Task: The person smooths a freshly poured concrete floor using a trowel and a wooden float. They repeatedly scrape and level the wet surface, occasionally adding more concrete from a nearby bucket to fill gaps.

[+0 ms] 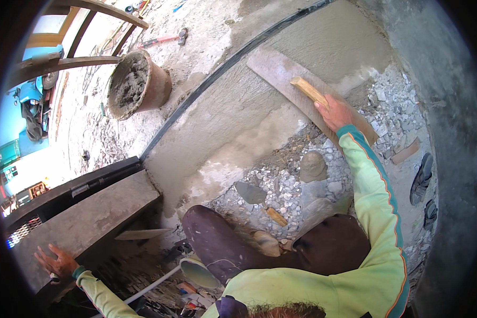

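My right hand (335, 112) is wrapped round the light wooden handle of a long, flat plastering float (281, 74). The float's board lies slantwise over smooth grey wet mortar (212, 114), its near end over loose gravel (387, 100). At the lower left my left hand (58, 263) rests with fingers spread on a grey concrete ledge (103, 209); a ring shows on it. A pointing trowel (250, 193) with a wooden handle lies on the gravel ahead of my knees. Beside it sits a rounded lump of mortar (313, 167).
A bucket of mortar (159, 87) stands beyond the dark edging strip (196, 95), with a red-handled hammer (167, 40) behind it. A grey wall (456, 106) rises at the right, near sandals (421, 180) and a brick piece (406, 151). A pale bowl (199, 273) lies by my left knee.
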